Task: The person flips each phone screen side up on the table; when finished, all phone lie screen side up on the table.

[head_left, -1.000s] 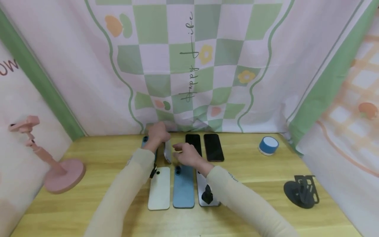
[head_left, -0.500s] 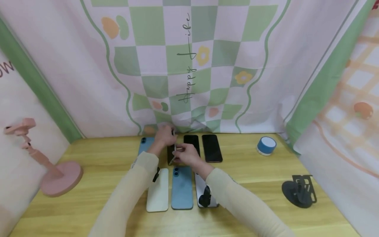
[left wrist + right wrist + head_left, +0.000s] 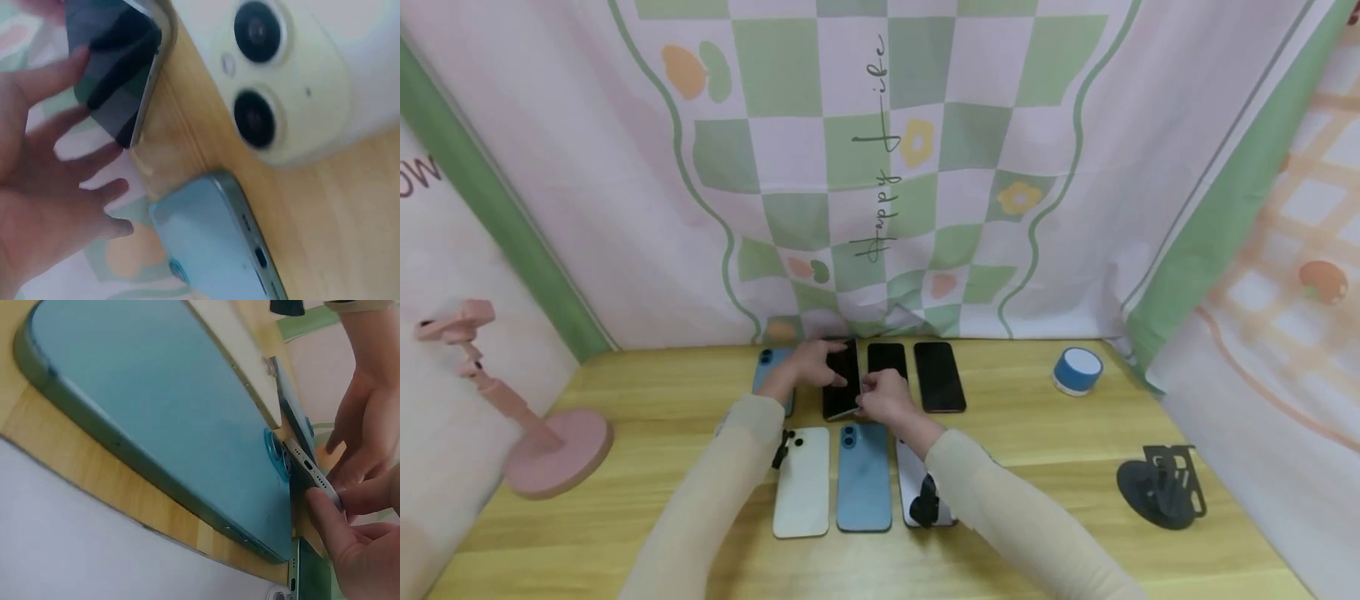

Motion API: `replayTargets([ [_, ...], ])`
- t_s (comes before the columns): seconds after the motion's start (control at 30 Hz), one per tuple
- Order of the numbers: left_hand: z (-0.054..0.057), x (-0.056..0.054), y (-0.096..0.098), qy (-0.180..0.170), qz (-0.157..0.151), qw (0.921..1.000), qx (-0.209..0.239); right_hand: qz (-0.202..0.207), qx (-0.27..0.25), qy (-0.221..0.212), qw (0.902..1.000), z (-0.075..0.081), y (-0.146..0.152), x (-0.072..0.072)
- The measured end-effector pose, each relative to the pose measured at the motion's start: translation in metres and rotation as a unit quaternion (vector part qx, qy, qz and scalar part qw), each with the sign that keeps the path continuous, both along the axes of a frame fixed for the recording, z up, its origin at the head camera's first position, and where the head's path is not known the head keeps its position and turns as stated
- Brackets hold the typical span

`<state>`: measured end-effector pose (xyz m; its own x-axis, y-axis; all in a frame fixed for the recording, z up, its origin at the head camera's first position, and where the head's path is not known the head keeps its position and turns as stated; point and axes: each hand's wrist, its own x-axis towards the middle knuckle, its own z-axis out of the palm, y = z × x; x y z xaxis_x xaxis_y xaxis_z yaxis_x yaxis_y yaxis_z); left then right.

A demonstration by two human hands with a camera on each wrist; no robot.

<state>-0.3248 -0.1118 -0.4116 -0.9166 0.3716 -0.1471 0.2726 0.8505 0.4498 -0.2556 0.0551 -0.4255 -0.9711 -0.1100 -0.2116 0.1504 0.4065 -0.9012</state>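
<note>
A phone with a black screen (image 3: pixel 841 403) lies face up in the back row, its right edge raised a little. Thumb and fingers of my right hand (image 3: pixel 886 398) pinch its near right corner, by the port end of the phone (image 3: pixel 306 463) in the right wrist view. My left hand (image 3: pixel 805 367) reaches over from the left with spread fingers. Its fingertips are at the screen (image 3: pixel 115 69) in the left wrist view. To the left lies a blue phone (image 3: pixel 766 379), camera side up, partly behind the left hand. Right of the held phone is another black-screened phone (image 3: pixel 886 357).
A white phone (image 3: pixel 802 496), a blue phone (image 3: pixel 864 487) and a pale lilac phone (image 3: pixel 912 467) form the front row. Another dark-screened phone (image 3: pixel 939 377) lies back right. A pink stand (image 3: pixel 561 450), a blue-and-white cylinder (image 3: pixel 1078 372) and a black stand (image 3: pixel 1159 492) stand farther out. A curtain (image 3: pixel 790 167) hangs behind.
The phone has tipped from standing on edge in the left hand to nearly flat, screen up. The right hand has taken its corner; the left fingers have loosened and spread.
</note>
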Motion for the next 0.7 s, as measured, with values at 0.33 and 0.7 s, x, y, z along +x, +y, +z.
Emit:
replayTargets([
  [0.33,-0.003,0.007,-0.012,-0.064,0.01,0.9946,-0.081,0.057,0.096,0.054,0.9923,0.001,-0.01,0.001],
  [0.7,-0.007,0.009,-0.017,-0.047,0.031,0.9957,-0.074,0.049,0.08,0.012,0.9955,0.003,-0.023,-0.003],
])
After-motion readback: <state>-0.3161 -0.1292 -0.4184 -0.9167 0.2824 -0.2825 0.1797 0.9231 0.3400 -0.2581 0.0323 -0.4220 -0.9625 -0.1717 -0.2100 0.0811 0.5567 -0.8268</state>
